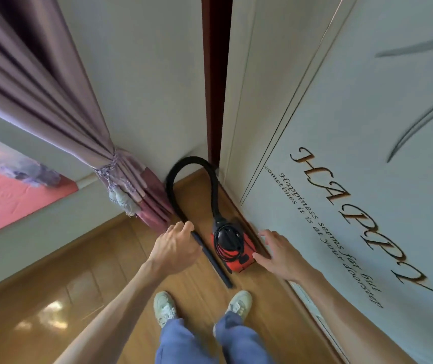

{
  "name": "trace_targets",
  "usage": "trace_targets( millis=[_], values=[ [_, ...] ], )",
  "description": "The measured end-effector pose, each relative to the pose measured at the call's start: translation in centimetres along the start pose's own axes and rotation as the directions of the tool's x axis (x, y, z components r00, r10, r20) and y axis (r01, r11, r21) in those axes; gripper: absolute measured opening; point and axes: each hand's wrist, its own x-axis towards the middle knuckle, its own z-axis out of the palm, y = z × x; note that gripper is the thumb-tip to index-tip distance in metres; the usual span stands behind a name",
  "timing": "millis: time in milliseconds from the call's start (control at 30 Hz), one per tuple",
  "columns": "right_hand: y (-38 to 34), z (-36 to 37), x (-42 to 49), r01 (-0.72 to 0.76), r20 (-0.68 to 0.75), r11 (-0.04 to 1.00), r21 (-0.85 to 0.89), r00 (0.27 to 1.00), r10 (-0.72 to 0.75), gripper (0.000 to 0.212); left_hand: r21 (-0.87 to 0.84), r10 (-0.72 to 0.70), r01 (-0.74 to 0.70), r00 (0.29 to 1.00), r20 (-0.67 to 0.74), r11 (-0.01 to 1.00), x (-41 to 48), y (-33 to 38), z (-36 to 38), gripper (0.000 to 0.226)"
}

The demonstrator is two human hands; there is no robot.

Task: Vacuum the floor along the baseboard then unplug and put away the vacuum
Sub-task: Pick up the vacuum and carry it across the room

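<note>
Wood floor, near to far: left hand curled round the black wand; right hand spread wide, holding nothing, beside the red canister vacuum, which stands against the lettered panel. Probably light and rigid, best lifted by its top. Limp hose loops beyond; dust compartment hidden.

A mauve curtain, gathered by a tasselled cord, hangs just beyond and to the left of the left fingers. A pink mat lies well off to their left. A pale door lettered "HAPPY" stands just beside the right fingers. Pale sneakers and blue trousers show nearer than both.
</note>
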Motion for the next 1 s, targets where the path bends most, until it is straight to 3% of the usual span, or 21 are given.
trace_targets(
  millis=[200, 567, 1000],
  values=[
    [2.1, 4.2, 4.5, -0.020, 0.124, 0.999, -0.035, 0.992, 0.024, 0.054, -0.050, -0.067, 0.068, 0.998, 0.017, 0.996, 1.3, -2.5, 6.3, 0.050],
    [8.7, 15.9, 15.1, -0.127, 0.179, 0.992, 0.000, 0.976, 0.125, 0.052, -0.243, -0.277, 0.285, 0.958, 0.070, 0.927, 7.2, -9.1, 21.1, 0.044],
    [19.7, 31.2, 30.4, -0.271, -0.063, 0.958, 0.097, 0.959, 0.278, 0.079, -0.381, -0.501, 0.549, 0.836, 0.225, 0.744, 17.8, -15.9, 42.4, 0.040]
  ],
)
